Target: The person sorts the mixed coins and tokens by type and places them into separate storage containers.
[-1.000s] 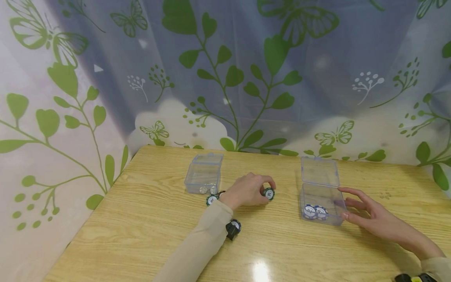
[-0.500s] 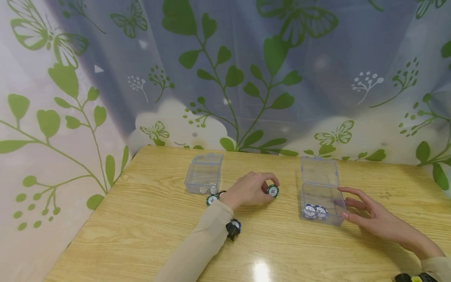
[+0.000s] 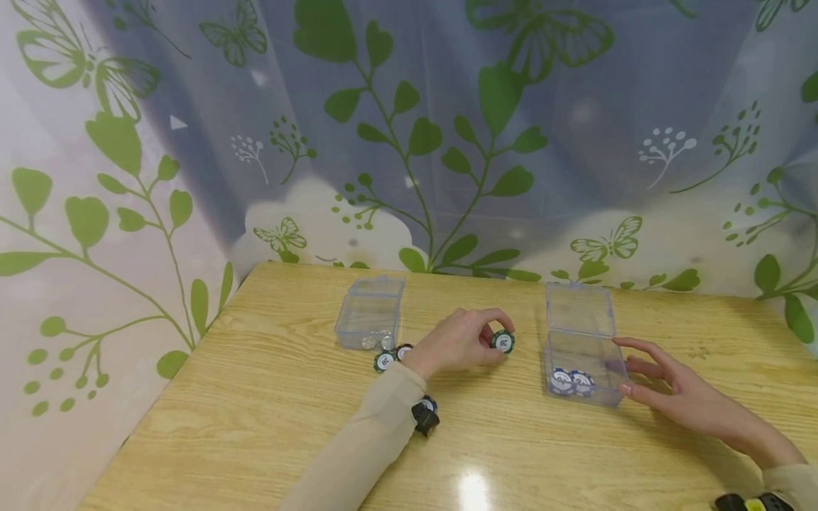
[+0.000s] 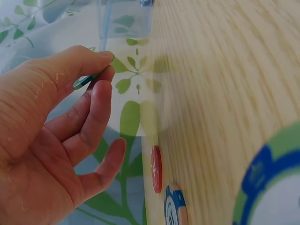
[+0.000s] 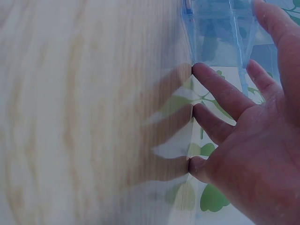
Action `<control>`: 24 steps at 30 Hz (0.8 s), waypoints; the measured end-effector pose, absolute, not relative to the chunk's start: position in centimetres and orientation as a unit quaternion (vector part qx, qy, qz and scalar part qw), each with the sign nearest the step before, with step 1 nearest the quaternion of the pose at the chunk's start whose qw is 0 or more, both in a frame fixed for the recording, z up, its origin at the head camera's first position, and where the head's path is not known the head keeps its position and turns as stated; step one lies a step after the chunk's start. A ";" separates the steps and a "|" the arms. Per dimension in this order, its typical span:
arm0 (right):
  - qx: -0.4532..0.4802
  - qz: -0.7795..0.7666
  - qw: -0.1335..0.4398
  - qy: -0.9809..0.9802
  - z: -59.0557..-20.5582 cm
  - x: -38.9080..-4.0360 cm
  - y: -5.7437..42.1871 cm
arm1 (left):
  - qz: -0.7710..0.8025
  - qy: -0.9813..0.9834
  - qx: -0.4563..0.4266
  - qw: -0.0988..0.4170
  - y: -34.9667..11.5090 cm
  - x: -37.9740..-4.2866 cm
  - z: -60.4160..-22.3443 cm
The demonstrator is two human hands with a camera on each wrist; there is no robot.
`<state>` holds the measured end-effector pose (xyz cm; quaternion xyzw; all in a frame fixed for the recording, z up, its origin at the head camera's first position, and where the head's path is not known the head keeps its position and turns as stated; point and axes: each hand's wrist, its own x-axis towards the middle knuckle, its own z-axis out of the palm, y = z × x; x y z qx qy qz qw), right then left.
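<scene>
Near the centre of the head view, the left hand [image 3: 456, 343] pinches a green chip [image 3: 503, 342] between thumb and forefinger; the chip's white face, marked 20, is turned toward the camera, and it sits just left of the open clear box [image 3: 584, 369]. From the left wrist view the same chip [image 4: 86, 80] appears edge-on, clamped between the thumb and the curled fingertips [image 4: 104, 75], with the lower fingers loosely bent and holding nothing else.

Right of centre, the open clear box has its lid raised upright at the back and contains 2 blue-and-white chips [image 3: 571, 382] lying at its front. The right hand [image 3: 671, 390] lies at the box's right side with fingers straight and spread, their tips against its wall and grasping nothing; the right wrist view shows the fingers [image 5: 222, 96] extended, touching the wooden table [image 5: 84, 112] beside the box's wall [image 5: 218, 33].

Left of centre, a second clear box [image 3: 371, 323] holds silvery pieces at its front edge. Just in front of it, 2 loose chips [image 3: 391, 357] lie on the table [image 3: 255, 411], close beside the left wrist. A leaf-and-butterfly patterned curtain [image 3: 409, 128] fills the upper frame behind the table.
</scene>
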<state>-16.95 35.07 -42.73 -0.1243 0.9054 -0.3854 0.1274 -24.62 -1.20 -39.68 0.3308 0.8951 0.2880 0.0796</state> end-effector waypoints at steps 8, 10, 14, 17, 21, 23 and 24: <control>-0.125 -0.383 0.125 0.907 -42.7 -16.9 35.1 | 0.305 0.887 0.337 0.078 -0.8 -24.5 -39.5; -0.125 -0.385 0.127 0.906 -42.7 -16.9 35.1 | 0.304 0.887 0.338 0.079 -0.7 -24.5 -39.5; -0.126 -0.393 0.129 0.902 -42.7 -16.9 35.1 | 0.302 0.888 0.339 0.076 -0.6 -24.4 -39.4; -0.125 -0.393 0.130 0.902 -42.8 -16.9 35.2 | 0.305 0.886 0.341 0.072 -0.4 -24.3 -39.3; -0.124 -0.392 0.130 0.902 -42.8 -17.0 35.2 | 0.312 0.882 0.345 0.073 -0.2 -24.3 -39.2; -0.125 -0.391 0.128 0.903 -42.9 -17.0 35.2 | 0.316 0.880 0.346 0.075 0.0 -24.2 -39.0; -0.126 -0.390 0.126 0.904 -42.9 -17.0 35.2 | 0.316 0.880 0.347 0.075 0.1 -24.2 -39.0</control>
